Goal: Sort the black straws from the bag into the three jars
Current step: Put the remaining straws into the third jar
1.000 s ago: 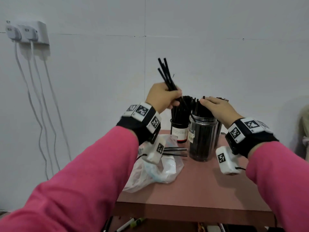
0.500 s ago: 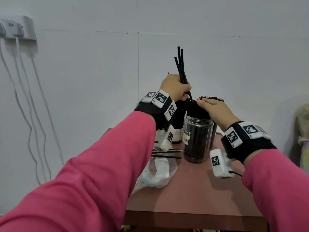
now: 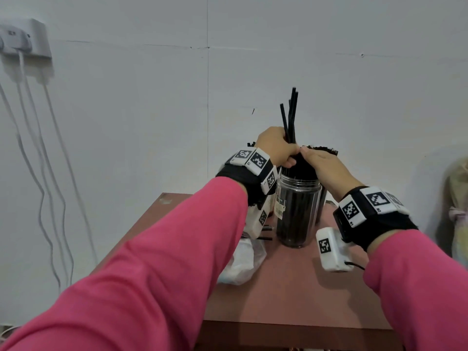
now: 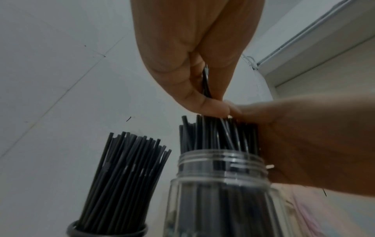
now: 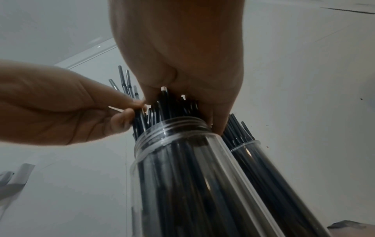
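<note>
My left hand (image 3: 276, 148) grips a few black straws (image 3: 291, 115) that stand upright above it. Their lower ends meet the packed straws at the mouth of the clear jar (image 3: 297, 209). In the left wrist view the fingers (image 4: 202, 99) pinch the straws (image 4: 206, 80) just over that jar (image 4: 221, 162). My right hand (image 3: 321, 165) cups the straw tops in the clear jar, thumb on one side and fingers on the other (image 5: 219, 126). A second clear jar (image 5: 249, 152) of straws stands behind, a dark jar (image 4: 105, 229) to the left. The plastic bag (image 3: 243, 259) lies under my left arm.
The jars stand at the back of a small reddish table (image 3: 291, 287) against a white wall. Two loose straws (image 3: 264, 238) lie beside the bag. White cables (image 3: 38, 173) hang from a socket on the left. A pale bundle (image 3: 458, 211) sits at the right edge.
My left hand has carried its straws rightward from above the left jar to the clear jar's mouth, turning them upright. The right hand has stayed on the straw tops.
</note>
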`<state>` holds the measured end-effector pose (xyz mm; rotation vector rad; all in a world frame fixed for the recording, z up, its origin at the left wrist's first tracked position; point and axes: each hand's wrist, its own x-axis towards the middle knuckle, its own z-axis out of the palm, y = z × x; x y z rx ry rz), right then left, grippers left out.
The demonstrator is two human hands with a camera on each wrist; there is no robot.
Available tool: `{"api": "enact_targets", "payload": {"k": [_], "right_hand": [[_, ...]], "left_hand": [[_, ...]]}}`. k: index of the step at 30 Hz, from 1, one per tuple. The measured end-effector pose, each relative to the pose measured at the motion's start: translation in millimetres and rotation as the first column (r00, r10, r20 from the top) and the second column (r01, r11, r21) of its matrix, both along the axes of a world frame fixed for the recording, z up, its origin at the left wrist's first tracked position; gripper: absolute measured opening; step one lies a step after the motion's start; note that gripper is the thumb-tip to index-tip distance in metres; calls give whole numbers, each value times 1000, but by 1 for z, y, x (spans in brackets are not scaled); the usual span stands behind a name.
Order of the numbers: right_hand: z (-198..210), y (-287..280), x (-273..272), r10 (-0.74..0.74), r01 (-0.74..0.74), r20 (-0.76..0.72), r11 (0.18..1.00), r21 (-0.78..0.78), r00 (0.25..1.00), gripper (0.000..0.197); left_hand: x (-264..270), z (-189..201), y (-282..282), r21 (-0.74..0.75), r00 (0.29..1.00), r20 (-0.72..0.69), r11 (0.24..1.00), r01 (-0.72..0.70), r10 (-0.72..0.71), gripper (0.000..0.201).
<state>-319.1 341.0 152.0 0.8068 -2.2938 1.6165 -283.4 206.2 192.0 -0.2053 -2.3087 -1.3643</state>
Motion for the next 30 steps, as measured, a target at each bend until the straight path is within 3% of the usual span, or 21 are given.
{"api": "enact_targets", "payload": {"k": [3,6,8,10,13,18,22,26,30], "right_hand": [[1,1,4,-5,5,10,1000,14,1000,35],[3,0,9,4,-3,26,1000,-14,1000,34],[3,-1,11,-12,12,38,1000,-16,999,34],[3,-1,10,-58,57,40,998,18,998,47],[4,-1,8,-123,122,63,992,16,990,59],[5,-1,6,-106,106,91,994,4,990,43],[5,-1,6,-94,95,86,995,-15,992,33],[5,-1,8,-81,80,74,997,19,994,43],[3,-2,7,-92,91,69,996,8,993,41]], "left_hand": [[4,-12,-5,-75,999,22,997,32,-30,10],[4,-12,-5,-199,1000,19,980,18,-14,38],[4,-4,-5,-191,998,-67,981,-27,14,63],[5,9,-3,-169,973,-230,984,-49,9,70],[4,24,2,-309,948,-315,950,-52,-51,52],[-6,5,0,-406,962,-274,904,-133,19,27],[1,-13,-5,-397,971,-239,912,-101,4,25],[9,-4,-3,-342,971,-240,937,-71,-15,45],[10,-15,0,-522,983,-183,849,-84,-16,34]]}}
